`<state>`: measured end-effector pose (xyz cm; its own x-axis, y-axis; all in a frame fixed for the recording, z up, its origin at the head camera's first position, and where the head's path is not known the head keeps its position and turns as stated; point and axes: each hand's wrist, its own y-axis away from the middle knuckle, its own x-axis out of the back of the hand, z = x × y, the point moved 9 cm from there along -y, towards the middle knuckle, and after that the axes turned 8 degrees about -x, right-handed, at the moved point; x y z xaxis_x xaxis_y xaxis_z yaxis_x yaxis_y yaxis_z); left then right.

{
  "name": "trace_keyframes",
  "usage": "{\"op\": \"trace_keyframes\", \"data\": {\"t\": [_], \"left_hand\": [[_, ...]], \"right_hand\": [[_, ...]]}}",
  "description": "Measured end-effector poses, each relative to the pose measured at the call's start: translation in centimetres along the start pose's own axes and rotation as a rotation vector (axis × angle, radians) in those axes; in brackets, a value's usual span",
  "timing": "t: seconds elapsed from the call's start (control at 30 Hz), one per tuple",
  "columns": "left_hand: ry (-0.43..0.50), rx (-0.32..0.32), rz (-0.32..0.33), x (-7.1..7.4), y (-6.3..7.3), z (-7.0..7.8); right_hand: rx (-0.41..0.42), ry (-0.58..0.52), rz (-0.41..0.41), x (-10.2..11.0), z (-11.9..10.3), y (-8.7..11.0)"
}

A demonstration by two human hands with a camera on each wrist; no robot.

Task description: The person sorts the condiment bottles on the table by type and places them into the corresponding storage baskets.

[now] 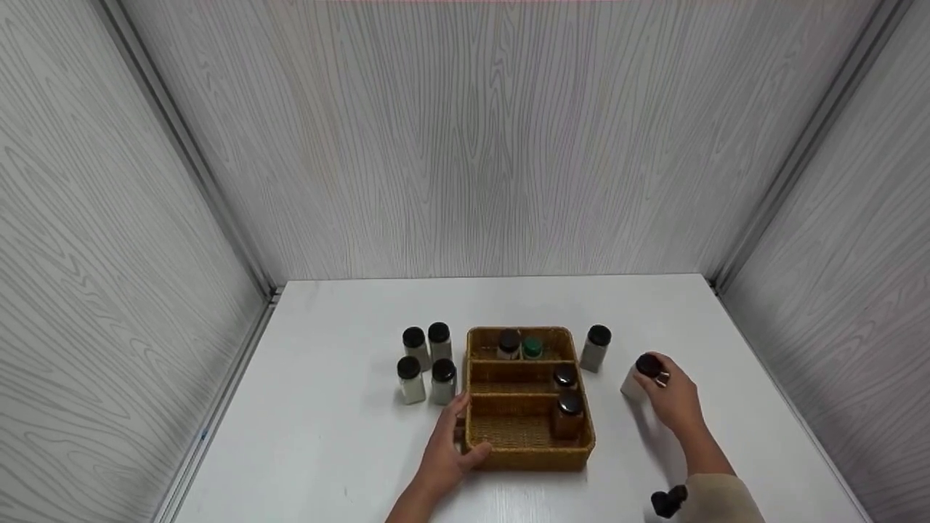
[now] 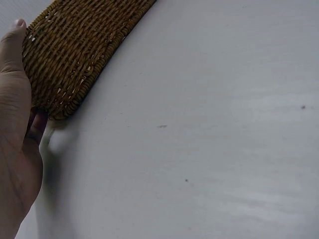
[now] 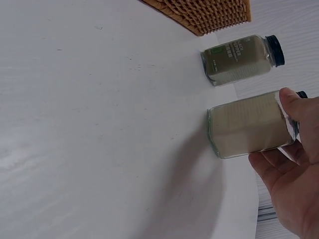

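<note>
My left hand grips the near left corner of a brown woven basket, thumb over the front rim and fingers along the left side. In the left wrist view the basket's wicker wall shows beside the thumb. To the right of the basket, my right hand pinches a glass spice jar near its black lid. Pale powder fills that jar, which is slightly tilted. Beside it stands another spice jar with a printed label, also seen next to the basket's right side from above.
Three basket compartments hold a dark-lidded jar, a green-lidded jar and amber jars along the right side. Left of the basket several black-lidded spice jars stand grouped on the white table. Grey wood-grain panels enclose the table.
</note>
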<state>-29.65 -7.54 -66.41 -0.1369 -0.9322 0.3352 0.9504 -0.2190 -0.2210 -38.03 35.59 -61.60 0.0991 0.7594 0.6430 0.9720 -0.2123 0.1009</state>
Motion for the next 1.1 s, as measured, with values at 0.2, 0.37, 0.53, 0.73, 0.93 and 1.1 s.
{"op": "trace_keyframes", "data": {"t": [0.2, 0.37, 0.53, 0.73, 0.93, 1.1], "left_hand": [[-0.023, -0.009, 0.005, -0.06, -0.03, 0.01], [-0.001, 0.004, -0.006, -0.31, -0.03, -0.05], [0.019, 0.03, -0.026, -0.6, 0.09, -0.09], [-0.008, 0.021, -0.016, -0.4, 0.15, 0.06], [-0.021, -0.002, -0.002, -0.18, -0.01, 0.23], [-0.022, -0.014, 0.009, -0.06, -0.08, 0.18]], "right_hand": [[0.003, -0.005, 0.0, -0.01, -0.05, 0.03], [-0.013, -0.039, 0.01, 0.19, 0.24, 0.19], [-0.034, -0.058, 0.028, 0.38, 0.78, 0.49], [-0.039, -0.081, 0.047, 0.3, 0.75, 0.62], [-0.043, -0.103, 0.085, 0.47, 0.36, 0.83], [-0.029, -0.11, 0.092, 0.63, -0.05, 0.76]]}}
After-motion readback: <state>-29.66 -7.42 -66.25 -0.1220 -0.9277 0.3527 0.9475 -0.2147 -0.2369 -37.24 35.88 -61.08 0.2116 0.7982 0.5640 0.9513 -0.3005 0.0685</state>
